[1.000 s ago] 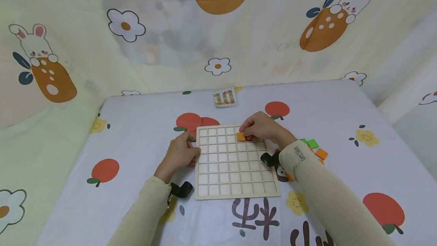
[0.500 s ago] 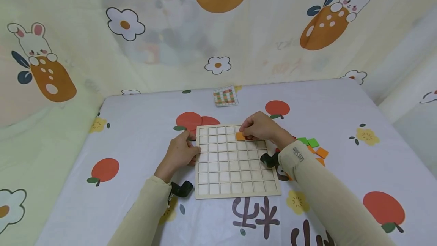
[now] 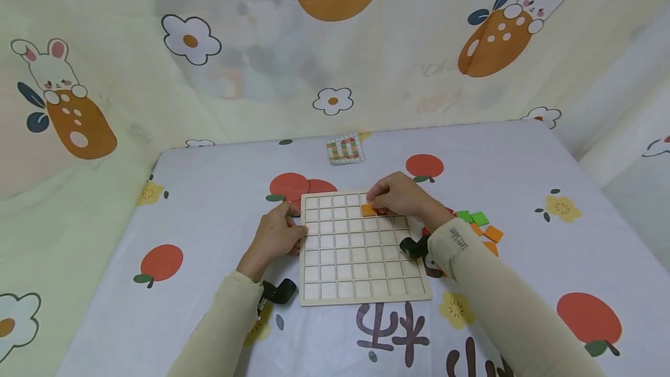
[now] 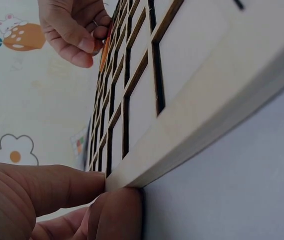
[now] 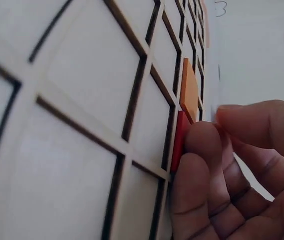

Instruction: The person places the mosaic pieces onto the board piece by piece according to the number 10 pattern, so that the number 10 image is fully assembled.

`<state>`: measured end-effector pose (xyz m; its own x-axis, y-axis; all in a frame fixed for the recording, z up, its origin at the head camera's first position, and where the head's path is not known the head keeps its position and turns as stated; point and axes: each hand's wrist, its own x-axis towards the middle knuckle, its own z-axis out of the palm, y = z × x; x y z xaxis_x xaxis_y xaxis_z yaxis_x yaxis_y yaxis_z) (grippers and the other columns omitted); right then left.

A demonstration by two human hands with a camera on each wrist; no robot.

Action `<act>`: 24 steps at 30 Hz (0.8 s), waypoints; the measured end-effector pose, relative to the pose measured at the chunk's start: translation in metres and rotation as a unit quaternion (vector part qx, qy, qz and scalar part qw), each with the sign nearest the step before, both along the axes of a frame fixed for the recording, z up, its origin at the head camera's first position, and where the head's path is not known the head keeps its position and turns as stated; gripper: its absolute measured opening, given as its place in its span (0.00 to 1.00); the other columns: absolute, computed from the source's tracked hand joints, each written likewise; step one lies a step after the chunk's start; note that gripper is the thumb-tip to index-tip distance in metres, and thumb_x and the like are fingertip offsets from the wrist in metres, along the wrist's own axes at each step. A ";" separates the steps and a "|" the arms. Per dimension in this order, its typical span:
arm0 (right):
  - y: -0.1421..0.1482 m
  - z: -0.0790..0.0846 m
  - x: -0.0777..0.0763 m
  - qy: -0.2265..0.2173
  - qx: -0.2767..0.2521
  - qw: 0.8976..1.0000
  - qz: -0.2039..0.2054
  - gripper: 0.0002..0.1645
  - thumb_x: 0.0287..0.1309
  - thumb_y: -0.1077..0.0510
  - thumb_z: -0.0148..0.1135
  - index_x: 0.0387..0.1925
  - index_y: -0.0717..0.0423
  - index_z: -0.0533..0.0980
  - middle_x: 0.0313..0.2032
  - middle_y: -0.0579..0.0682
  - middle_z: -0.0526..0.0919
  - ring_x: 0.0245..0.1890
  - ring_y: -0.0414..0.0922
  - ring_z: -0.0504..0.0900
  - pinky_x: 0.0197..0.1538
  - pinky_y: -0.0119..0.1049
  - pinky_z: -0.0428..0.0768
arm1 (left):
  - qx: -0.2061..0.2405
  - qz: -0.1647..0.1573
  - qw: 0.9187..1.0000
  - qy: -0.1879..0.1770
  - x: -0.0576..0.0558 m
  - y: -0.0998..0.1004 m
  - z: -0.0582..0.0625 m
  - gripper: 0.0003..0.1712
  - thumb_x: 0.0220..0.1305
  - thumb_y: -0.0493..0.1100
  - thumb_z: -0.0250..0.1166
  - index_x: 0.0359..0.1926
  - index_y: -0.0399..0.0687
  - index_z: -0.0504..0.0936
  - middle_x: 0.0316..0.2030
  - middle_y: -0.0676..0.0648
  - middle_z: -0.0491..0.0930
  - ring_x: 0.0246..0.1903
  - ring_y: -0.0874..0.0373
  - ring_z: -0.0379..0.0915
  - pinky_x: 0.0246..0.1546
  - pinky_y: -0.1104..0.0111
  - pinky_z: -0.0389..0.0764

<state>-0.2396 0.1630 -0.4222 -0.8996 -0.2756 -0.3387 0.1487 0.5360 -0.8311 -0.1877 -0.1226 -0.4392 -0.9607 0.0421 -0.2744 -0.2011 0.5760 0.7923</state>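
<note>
A light wooden grid board [image 3: 366,302] lies on the table. At its left edge my left hand [image 3: 274,234] pinches the frame, thumb above and fingers below, as the left wrist view shows. My right hand [image 3: 400,194] is over the far right part of the grid, fingers curled around a red square tile [image 5: 178,142] at a cell. Much of that tile is hidden under the fingertips. Beside it an orange square tile [image 5: 189,92] sits slightly tilted on the grid, also showing as an orange tile [image 3: 369,210] left of the fingers in the head view.
Loose green tiles [image 3: 478,218] and orange tiles [image 3: 493,234] lie right of the board, partly behind the right sleeve [image 3: 471,255]. A small card with a coloured check pattern [image 3: 345,148] rests behind the board. A printed curtain [image 3: 251,74] hangs beyond the table.
Both hands stay almost where they were, the right one over the red tile and the left one on the board's edge. The head view shifts only slightly.
</note>
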 end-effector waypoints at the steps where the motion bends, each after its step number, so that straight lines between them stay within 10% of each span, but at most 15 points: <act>1: 0.002 0.001 0.001 -0.002 -0.005 1.000 -0.004 0.12 0.68 0.61 0.65 0.49 0.63 0.84 0.36 0.55 0.87 0.34 0.47 0.81 0.39 0.36 0.84 | 0.000 -0.001 1.000 -0.001 0.000 0.000 0.000 0.20 0.66 0.37 0.70 0.56 0.40 0.75 0.33 0.41 0.77 0.22 0.55 0.80 0.23 0.67 0.86; 13: 0.058 0.031 0.019 0.055 0.017 0.998 -0.019 0.15 0.72 0.59 0.62 0.53 0.65 0.82 0.51 0.62 0.84 0.40 0.52 0.83 0.42 0.40 0.85 | 0.002 0.001 1.000 -0.010 0.000 -0.001 0.001 0.20 0.67 0.36 0.69 0.57 0.40 0.75 0.34 0.41 0.77 0.22 0.55 0.80 0.24 0.67 0.86; 24: 0.108 0.016 0.036 0.043 0.137 0.989 -0.035 0.18 0.69 0.54 0.65 0.52 0.63 0.84 0.45 0.56 0.87 0.43 0.50 0.81 0.46 0.39 0.82 | 0.001 -0.003 1.000 -0.005 0.001 0.000 0.000 0.20 0.66 0.37 0.70 0.57 0.40 0.75 0.34 0.41 0.76 0.22 0.55 0.80 0.23 0.67 0.86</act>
<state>-0.2039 0.2706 -0.4061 -0.9418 -0.1198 -0.3141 0.1293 0.7333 -0.6675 -0.1871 -0.1223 -0.4391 -0.9576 0.0484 -0.2839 -0.2053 0.5764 0.7909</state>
